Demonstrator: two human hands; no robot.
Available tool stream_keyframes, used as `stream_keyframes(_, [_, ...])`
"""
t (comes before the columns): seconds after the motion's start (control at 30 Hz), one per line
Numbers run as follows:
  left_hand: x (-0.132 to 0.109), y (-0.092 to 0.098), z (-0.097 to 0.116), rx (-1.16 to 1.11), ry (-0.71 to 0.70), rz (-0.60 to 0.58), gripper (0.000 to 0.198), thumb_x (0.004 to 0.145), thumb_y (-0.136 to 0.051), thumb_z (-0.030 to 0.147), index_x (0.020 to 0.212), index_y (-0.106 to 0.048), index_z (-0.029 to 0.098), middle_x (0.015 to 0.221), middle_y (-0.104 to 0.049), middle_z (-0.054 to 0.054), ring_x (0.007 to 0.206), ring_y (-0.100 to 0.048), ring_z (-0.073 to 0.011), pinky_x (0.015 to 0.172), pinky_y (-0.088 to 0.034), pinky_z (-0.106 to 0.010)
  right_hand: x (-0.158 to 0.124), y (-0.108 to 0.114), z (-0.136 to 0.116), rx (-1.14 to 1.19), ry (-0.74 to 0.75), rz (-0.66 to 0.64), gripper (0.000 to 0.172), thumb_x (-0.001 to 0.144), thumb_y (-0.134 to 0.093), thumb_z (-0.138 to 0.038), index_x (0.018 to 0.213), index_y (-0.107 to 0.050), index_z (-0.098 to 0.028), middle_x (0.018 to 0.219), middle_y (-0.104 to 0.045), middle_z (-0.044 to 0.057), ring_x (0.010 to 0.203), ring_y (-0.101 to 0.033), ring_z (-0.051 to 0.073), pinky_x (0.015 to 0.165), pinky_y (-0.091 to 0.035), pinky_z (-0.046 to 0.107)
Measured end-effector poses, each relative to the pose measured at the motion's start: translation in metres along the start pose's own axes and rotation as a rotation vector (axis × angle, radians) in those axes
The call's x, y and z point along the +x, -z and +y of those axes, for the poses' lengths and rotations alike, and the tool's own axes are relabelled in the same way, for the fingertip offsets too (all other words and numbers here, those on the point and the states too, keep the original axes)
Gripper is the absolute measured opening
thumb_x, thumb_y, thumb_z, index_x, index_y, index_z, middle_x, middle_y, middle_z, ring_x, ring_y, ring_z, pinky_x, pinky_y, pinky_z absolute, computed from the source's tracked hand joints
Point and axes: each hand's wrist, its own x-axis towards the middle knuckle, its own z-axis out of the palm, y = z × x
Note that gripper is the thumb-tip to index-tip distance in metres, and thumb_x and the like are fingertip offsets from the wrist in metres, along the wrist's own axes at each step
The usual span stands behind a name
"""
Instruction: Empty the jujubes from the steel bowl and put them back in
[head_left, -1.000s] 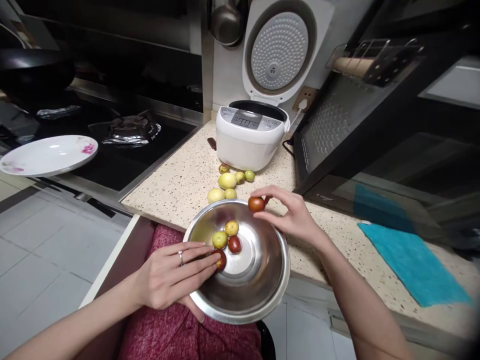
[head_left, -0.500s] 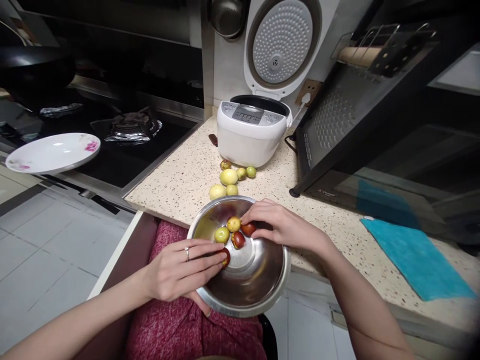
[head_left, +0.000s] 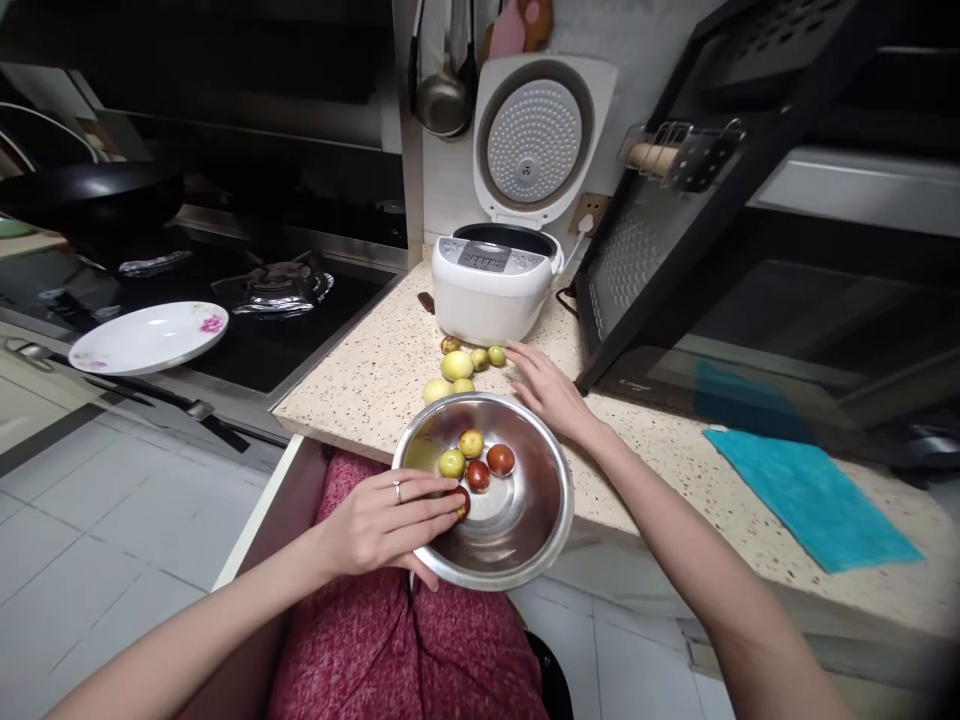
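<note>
A stainless steel bowl is tilted at the counter's front edge, above my lap. My left hand grips its left rim, thumb outside and fingers inside, the fingertips against a dark red jujube. Several more jujubes lie in the bowl, among them a reddish-brown one and a green one. Beyond the bowl my right hand reaches over the counter, fingers apart, holding nothing. Its fingertips are beside a small green jujube. More yellow-green jujubes sit in a cluster to the left of it.
A white rice cooker stands behind the fruit with its lid up. To the right are a black oven and a turquoise cloth. A floral plate rests at the stove's edge, and a wok sits farther back.
My right hand has let go of the reddish-brown jujube in the bowl and moved out to the fruit on the counter. My left hand stays on the bowl. The camera view has shifted.
</note>
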Motion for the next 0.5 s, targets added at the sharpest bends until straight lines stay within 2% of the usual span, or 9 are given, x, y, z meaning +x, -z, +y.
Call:
stream_keyframes(0.07, [-0.002, -0.002, -0.001, 0.017, -0.012, -0.009, 0.041, 0.099, -0.059, 0.043, 0.119, -0.066, 0.008, 0.118, -0.075, -0.012, 0.125, -0.066, -0.0238, 0.099, -0.062, -0.040, 0.001, -0.011, 0.009, -0.018, 0.007, -0.035, 0.056, 0.099, -0.048, -0.024, 0.154, -0.038, -0.026, 0.160, -0.038, 0.012, 0.148, -0.037, 0.029, 0.119, -0.035, 0.058])
stream_keyframes(0.13, [-0.003, -0.003, -0.001, 0.034, -0.015, -0.019, 0.050, 0.098, -0.056, 0.051, 0.120, -0.066, 0.007, 0.120, -0.074, -0.012, 0.125, -0.066, -0.0243, 0.100, -0.062, -0.040, 0.002, -0.018, 0.014, -0.020, 0.023, -0.062, 0.058, 0.099, -0.046, -0.023, 0.156, -0.034, -0.027, 0.162, -0.036, 0.011, 0.150, -0.033, 0.029, 0.120, -0.034, 0.058])
stream_keyframes(0.2, [-0.003, -0.003, -0.001, 0.052, -0.023, -0.017, 0.056, 0.098, -0.053, 0.057, 0.118, -0.067, 0.007, 0.121, -0.074, -0.012, 0.123, -0.066, -0.0241, 0.100, -0.061, -0.040, 0.003, -0.019, 0.014, -0.028, 0.035, -0.070, 0.056, 0.099, -0.046, -0.022, 0.154, -0.037, -0.027, 0.158, -0.042, 0.012, 0.147, -0.037, 0.029, 0.118, -0.036, 0.057])
stream_keyframes(0.33, [0.000, 0.000, 0.000, 0.078, -0.049, -0.011, 0.055, 0.099, -0.050, 0.056, 0.118, -0.068, 0.007, 0.120, -0.075, -0.012, 0.121, -0.068, -0.0231, 0.097, -0.063, -0.039, 0.005, -0.011, 0.010, -0.060, 0.017, -0.002, 0.045, 0.098, -0.047, -0.020, 0.143, -0.050, -0.021, 0.135, -0.059, 0.015, 0.127, -0.055, 0.030, 0.107, -0.048, 0.054])
stream_keyframes(0.4, [0.001, 0.001, -0.001, 0.078, -0.046, -0.013, 0.055, 0.099, -0.051, 0.055, 0.120, -0.067, 0.007, 0.120, -0.075, -0.012, 0.121, -0.068, -0.0232, 0.096, -0.063, -0.039, 0.005, -0.007, 0.008, -0.065, 0.010, 0.030, 0.044, 0.097, -0.047, -0.019, 0.141, -0.051, -0.021, 0.132, -0.059, 0.015, 0.124, -0.056, 0.030, 0.105, -0.049, 0.053])
stream_keyframes(0.5, [0.000, 0.000, -0.001, 0.067, -0.036, -0.018, 0.054, 0.099, -0.052, 0.055, 0.121, -0.067, 0.008, 0.120, -0.074, -0.012, 0.121, -0.068, -0.0232, 0.097, -0.063, -0.040, 0.003, -0.007, 0.007, -0.057, 0.025, -0.008, 0.049, 0.097, -0.048, -0.019, 0.146, -0.046, -0.023, 0.143, -0.053, 0.015, 0.133, -0.051, 0.030, 0.110, -0.045, 0.053])
